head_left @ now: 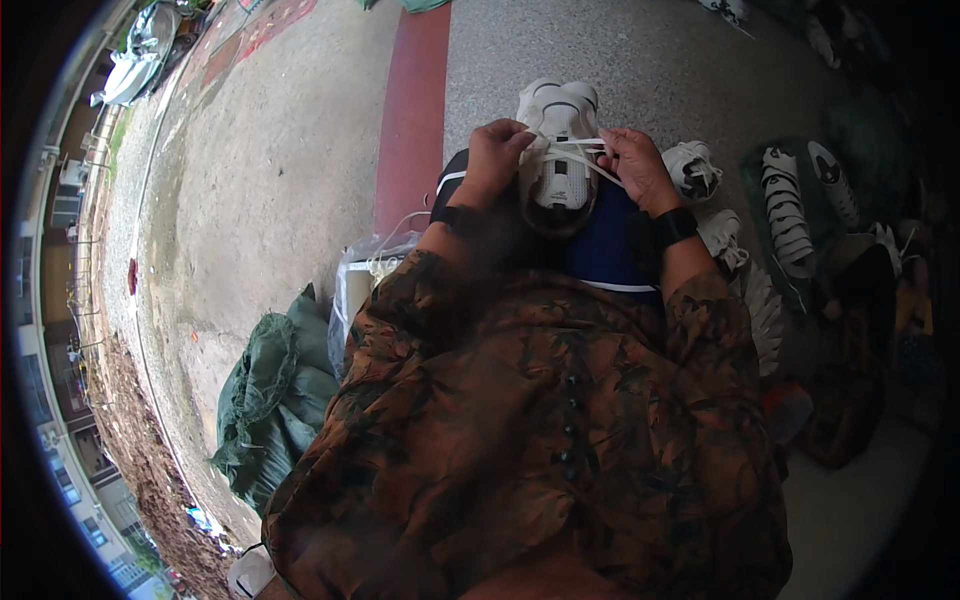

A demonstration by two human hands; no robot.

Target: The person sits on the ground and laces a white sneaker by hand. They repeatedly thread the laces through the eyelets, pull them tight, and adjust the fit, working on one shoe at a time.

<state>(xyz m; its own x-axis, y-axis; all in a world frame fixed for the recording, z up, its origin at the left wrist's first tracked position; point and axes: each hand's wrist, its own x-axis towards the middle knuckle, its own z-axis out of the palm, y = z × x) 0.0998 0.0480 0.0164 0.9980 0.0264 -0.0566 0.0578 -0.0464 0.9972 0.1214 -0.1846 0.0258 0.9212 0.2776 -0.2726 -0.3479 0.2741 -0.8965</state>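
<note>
A white sneaker [567,187] rests on my lap between my two hands, its dark opening toward me. Just beyond it, more white shoe parts [560,94] show, though I cannot tell whether they belong to a second shoe. My left hand [497,156] is at the shoe's left side, its thumb and fingers pinched on a white shoelace. On the other side, my right hand [640,168] pinches the white shoelace [582,142] too. Strands of it run across the shoe's tongue from hand to hand. Each wrist wears a dark band.
To my right lie several white shoes [692,170], and a row of stacked shoes [787,213] sits on a green sheet. At my left are a clear plastic bag [350,290] with pale laces and a green woven sack [275,400]. A red stripe [412,120] crosses the concrete floor.
</note>
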